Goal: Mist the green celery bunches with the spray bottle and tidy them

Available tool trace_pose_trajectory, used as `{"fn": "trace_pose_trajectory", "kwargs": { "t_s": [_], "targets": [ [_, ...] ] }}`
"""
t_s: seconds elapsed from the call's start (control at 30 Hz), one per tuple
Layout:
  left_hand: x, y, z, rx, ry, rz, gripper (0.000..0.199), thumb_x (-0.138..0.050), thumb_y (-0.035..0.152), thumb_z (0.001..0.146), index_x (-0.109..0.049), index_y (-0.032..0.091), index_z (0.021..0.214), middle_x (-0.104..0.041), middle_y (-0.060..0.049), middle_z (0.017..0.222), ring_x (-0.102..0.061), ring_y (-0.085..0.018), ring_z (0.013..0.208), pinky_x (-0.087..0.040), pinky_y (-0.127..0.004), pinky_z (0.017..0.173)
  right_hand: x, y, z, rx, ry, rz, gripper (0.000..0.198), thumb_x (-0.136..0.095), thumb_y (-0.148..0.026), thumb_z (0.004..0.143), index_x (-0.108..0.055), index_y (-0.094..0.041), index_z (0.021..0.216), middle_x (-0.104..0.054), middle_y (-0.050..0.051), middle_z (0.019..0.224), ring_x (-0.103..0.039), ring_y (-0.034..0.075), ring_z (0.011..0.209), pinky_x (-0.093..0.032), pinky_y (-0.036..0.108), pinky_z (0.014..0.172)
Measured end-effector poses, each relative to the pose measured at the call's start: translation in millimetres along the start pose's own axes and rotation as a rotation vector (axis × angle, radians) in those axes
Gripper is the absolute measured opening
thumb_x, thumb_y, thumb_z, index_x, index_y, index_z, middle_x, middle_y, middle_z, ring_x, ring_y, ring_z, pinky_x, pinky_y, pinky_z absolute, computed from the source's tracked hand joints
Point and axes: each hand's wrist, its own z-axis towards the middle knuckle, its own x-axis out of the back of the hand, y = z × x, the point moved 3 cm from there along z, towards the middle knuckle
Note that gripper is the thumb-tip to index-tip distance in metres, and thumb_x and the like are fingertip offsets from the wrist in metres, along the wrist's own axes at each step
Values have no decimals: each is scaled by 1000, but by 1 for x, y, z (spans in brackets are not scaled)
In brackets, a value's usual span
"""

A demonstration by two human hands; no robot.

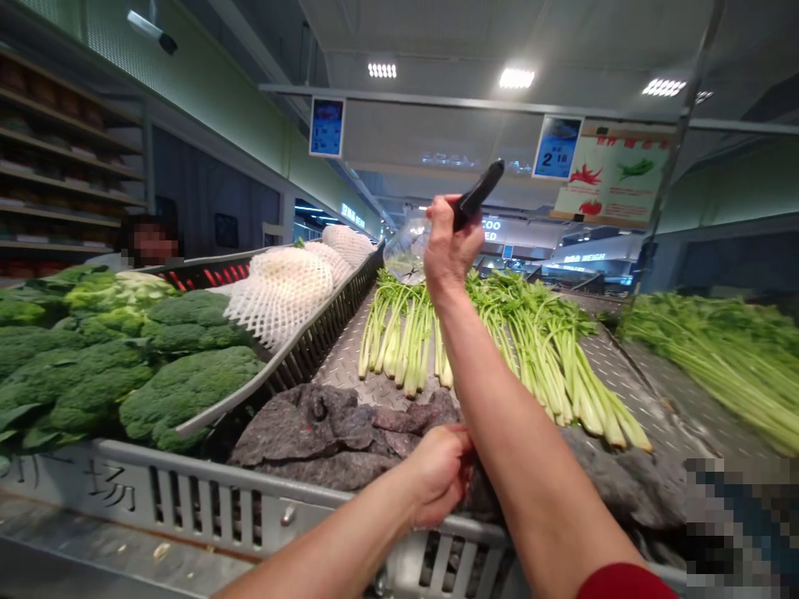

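Note:
My right hand [453,245] is raised over the far end of the celery, its fingers wrapped round a black handle [479,195]. A clear, rounded plastic vessel [404,245] shows just behind that hand and seems to belong to the handle. Low in front, my left hand [440,474] is closed in a fist against dark grey felt cloth [349,433], beside the right forearm. Its fingertips are turned away, so what they hold, if anything, is hidden. Bunches of celery [403,337] lie on a metal tread-plate shelf [340,358] beyond the cloth, partly covered by my right arm.
Broccoli [191,391] fills the left side, next to produce in white foam nets [290,287] within a black crate wall [305,353]. A grey slotted crate rim [218,478] runs along the front. More greens [717,349] lie right. A person [153,241] stands far left. Price signs [558,148] hang overhead.

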Motion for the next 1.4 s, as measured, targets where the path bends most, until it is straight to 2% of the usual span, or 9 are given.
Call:
{"fn": "trace_pose_trajectory", "kwargs": {
  "t_s": [0.1,0.27,0.4,0.5,0.77,0.93,1.07,1.23,1.4],
  "targets": [
    [10,-1,3,8,106,-44,9,-59,21,59,-57,13,63,-50,3,42,-40,-6,36,-28,-19,39,-22,-7,-16,70,10,-57,30,-43,-46,75,-45,-18,89,-50,2,80,-52,14,76,-41,32,72],
    [22,2,1,-66,232,-117,7,-57,16,57,-53,14,62,-42,7,40,-28,-2,32,-14,-16,32,-27,2,-50,116,-202,-177,28,-43,-45,77,-45,-21,91,-50,-1,76,-52,14,81,-39,34,75],
    [19,9,-4,-165,193,-239,6,-55,14,61,-53,14,67,-54,4,51,-46,-5,42,-32,-16,40,-16,8,-60,87,-199,-250,26,-41,-43,78,-46,-20,88,-49,-2,73,-52,13,76,-39,33,73],
    [23,13,-6,-230,276,-343,4,-51,11,66,-51,15,67,-59,1,59,-56,-9,57,-43,-20,56,-6,7,-68,85,-159,-316,23,-44,-41,76,-47,-20,83,-50,-1,70,-51,13,68,-39,31,70],
    [39,19,3,-363,430,-300,4,-47,13,67,-49,16,70,-61,0,68,-59,-12,73,-45,-25,73,55,14,-90,66,-171,-574,21,-47,-38,72,-50,-19,79,-54,1,67,-50,14,60,-38,29,65],
    [46,22,11,-445,491,46,6,-44,22,67,-45,17,67,-55,3,60,-55,-11,63,-44,-25,66,138,12,-78,-186,-90,-697,29,-47,-46,69,-53,-18,74,-51,-2,59,-45,12,52,-34,24,53],
    [35,16,15,-389,441,669,8,-45,20,67,-46,17,74,-52,3,61,-52,-12,59,-42,-25,60,204,8,-78,-282,-32,-817,34,-51,-51,65,-54,-17,62,-49,-2,55,-44,12,53,-32,24,52],
    [6,4,13,-402,166,1717,40,-46,5,58,-54,24,91,-58,-5,90,-54,-21,87,-42,-31,72,264,13,-95,-359,43,-841,33,-55,-50,62,-56,-17,63,-51,-2,53,-45,13,52,-34,24,53],
    [-12,13,25,-271,-86,1961,30,-47,9,60,-62,25,80,-64,-6,84,-59,-24,83,-44,-35,71,287,19,-104,-355,70,-878,31,-53,-48,63,-55,-18,62,-52,0,53,-46,15,53,-35,26,54]
  ]
}}
